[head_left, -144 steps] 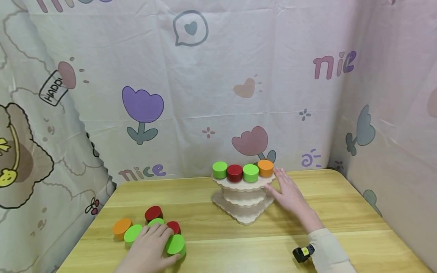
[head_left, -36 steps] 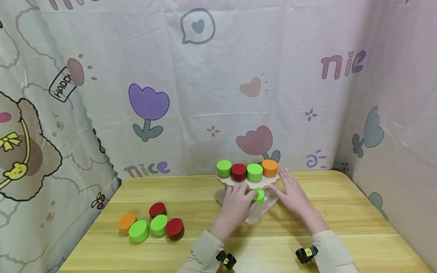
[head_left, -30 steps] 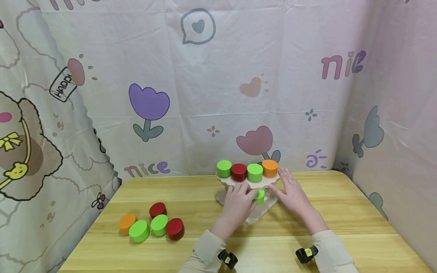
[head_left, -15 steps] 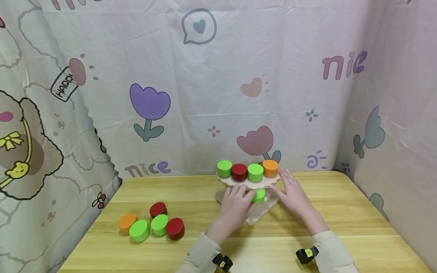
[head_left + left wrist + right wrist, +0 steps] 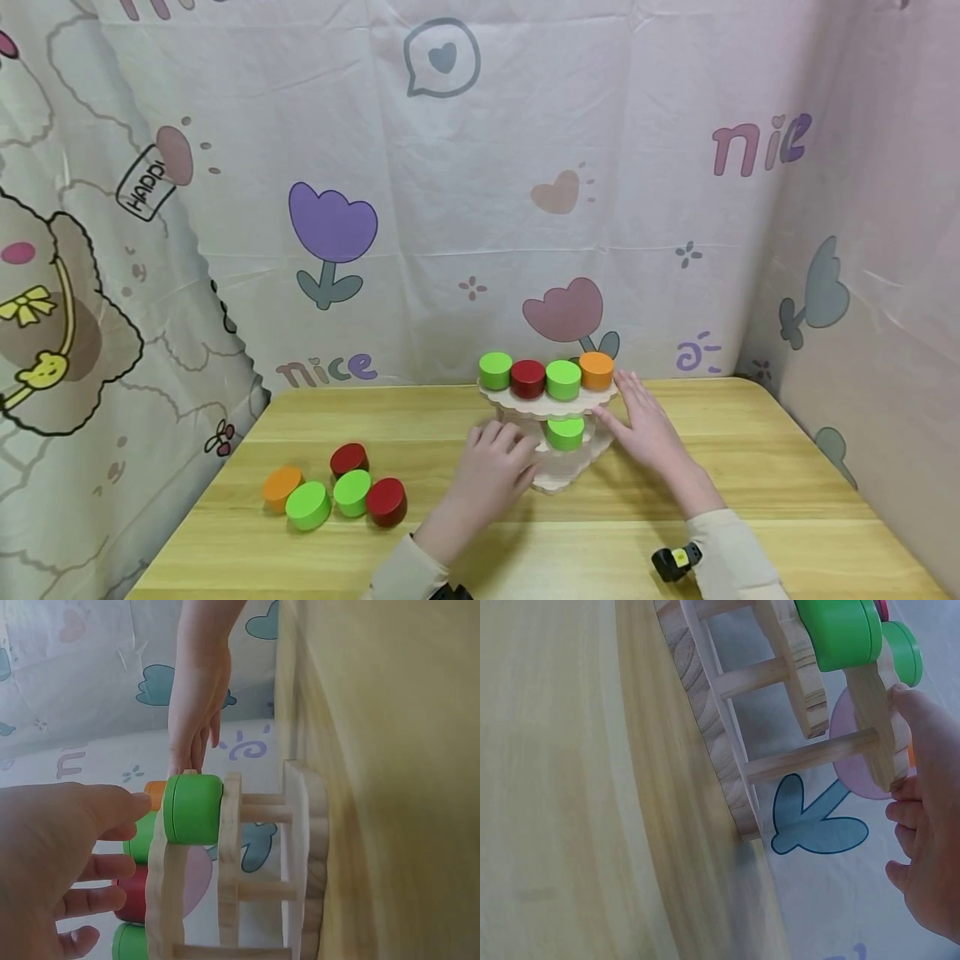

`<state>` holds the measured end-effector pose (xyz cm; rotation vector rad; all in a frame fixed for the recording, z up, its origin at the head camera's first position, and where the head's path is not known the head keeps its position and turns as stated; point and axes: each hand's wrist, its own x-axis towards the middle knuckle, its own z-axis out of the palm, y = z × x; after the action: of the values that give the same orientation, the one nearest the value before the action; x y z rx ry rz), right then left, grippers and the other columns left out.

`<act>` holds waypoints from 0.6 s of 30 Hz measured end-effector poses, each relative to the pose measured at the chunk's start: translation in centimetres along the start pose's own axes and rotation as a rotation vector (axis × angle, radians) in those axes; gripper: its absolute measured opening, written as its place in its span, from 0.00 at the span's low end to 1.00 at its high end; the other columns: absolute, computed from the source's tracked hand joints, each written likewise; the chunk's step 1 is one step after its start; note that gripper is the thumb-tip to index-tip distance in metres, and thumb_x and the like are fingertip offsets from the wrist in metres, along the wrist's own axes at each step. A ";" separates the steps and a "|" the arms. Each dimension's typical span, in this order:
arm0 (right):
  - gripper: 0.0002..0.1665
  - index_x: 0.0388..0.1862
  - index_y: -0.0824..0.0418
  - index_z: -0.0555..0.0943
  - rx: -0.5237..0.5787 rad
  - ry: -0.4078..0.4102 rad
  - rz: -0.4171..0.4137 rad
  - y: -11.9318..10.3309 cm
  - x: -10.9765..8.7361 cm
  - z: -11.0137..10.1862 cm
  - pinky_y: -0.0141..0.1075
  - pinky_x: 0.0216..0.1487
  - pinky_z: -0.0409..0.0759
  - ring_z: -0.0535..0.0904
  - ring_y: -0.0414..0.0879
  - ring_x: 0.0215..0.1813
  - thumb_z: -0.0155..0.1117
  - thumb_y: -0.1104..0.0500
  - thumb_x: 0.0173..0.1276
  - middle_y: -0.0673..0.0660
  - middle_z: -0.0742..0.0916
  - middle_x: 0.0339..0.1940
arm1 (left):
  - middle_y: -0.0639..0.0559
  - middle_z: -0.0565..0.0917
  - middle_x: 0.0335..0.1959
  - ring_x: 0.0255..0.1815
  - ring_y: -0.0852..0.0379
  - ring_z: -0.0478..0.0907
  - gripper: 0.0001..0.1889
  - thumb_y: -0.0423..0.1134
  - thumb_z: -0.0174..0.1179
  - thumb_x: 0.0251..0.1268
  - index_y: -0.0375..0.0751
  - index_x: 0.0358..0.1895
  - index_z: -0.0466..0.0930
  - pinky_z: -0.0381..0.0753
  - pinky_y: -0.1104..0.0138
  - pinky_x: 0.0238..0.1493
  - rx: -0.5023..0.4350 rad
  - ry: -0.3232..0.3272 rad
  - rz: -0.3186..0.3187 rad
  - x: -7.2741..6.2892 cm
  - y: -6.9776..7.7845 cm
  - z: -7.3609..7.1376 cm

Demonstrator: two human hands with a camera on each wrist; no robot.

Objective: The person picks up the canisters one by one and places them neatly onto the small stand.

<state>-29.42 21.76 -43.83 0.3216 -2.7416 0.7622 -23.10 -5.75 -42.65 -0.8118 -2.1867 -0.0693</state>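
Note:
A light wooden tiered stand (image 5: 558, 475) with scalloped edges stands near the back of the table. Its top tier carries a row of short round blocks: a green block (image 5: 496, 371), a red one (image 5: 528, 379), another green (image 5: 563, 380) and an orange (image 5: 597, 370). One more green block (image 5: 193, 809) sits on the tier below, nothing gripping it. Left of it is my left hand (image 5: 491, 467), fingers loosely bent, holding nothing. My right hand (image 5: 648, 429) holds the right end of the top tier, thumb (image 5: 906, 696) at one edge and fingertips at the other.
Several loose round blocks lie on the left of the table (image 5: 465, 567): an orange one (image 5: 282, 488), green ones (image 5: 308, 505) and red ones (image 5: 387, 502). A patterned cloth (image 5: 450, 167) hangs behind the table and along both sides.
My left hand brought a green block from the left group to the lower tier, let go of it and drew back left. My right hand stays at the top tier's end.

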 end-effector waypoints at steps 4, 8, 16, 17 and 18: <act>0.53 0.78 0.65 0.51 0.004 0.009 -0.006 0.0 0.0 0.0 0.58 0.77 0.46 0.47 0.63 0.80 0.49 0.30 0.69 0.65 0.56 0.79 | 0.57 0.79 0.36 0.40 0.56 0.74 0.17 0.53 0.71 0.49 0.55 0.42 0.81 0.68 0.63 0.41 0.027 0.009 0.019 -1.2 -0.5 -0.8; 0.53 0.78 0.64 0.50 0.002 0.018 -0.010 0.1 0.0 0.0 0.58 0.76 0.46 0.47 0.63 0.80 0.48 0.30 0.70 0.65 0.56 0.79 | 0.58 0.81 0.36 0.40 0.57 0.75 0.19 0.54 0.72 0.48 0.55 0.43 0.82 0.69 0.64 0.40 0.064 -0.004 0.024 -2.6 -1.0 -1.7; 0.53 0.79 0.62 0.49 0.006 0.004 -0.003 0.1 0.1 0.0 0.58 0.77 0.45 0.45 0.62 0.81 0.48 0.30 0.69 0.63 0.55 0.80 | 0.58 0.80 0.35 0.39 0.57 0.77 0.17 0.53 0.72 0.48 0.56 0.41 0.81 0.71 0.63 0.40 0.064 -0.074 0.007 -5.5 -2.3 -2.9; 0.53 0.79 0.63 0.49 0.007 0.002 -0.003 0.1 0.0 0.0 0.59 0.77 0.45 0.45 0.62 0.81 0.48 0.30 0.69 0.63 0.55 0.80 | 0.58 0.81 0.35 0.40 0.57 0.77 0.17 0.53 0.72 0.48 0.56 0.42 0.81 0.72 0.63 0.40 0.063 -0.082 0.002 -5.9 -2.4 -3.0; 0.53 0.78 0.63 0.50 0.007 0.004 -0.003 0.1 0.0 0.0 0.59 0.77 0.45 0.46 0.62 0.81 0.48 0.30 0.69 0.63 0.55 0.80 | 0.58 0.81 0.35 0.40 0.57 0.77 0.18 0.53 0.72 0.48 0.55 0.42 0.81 0.73 0.62 0.40 0.064 -0.091 -0.001 -6.2 -2.6 -3.2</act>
<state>-29.45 21.80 -43.85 0.3252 -2.7345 0.7715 -19.46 -12.09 -44.18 -0.7909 -2.2625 0.0378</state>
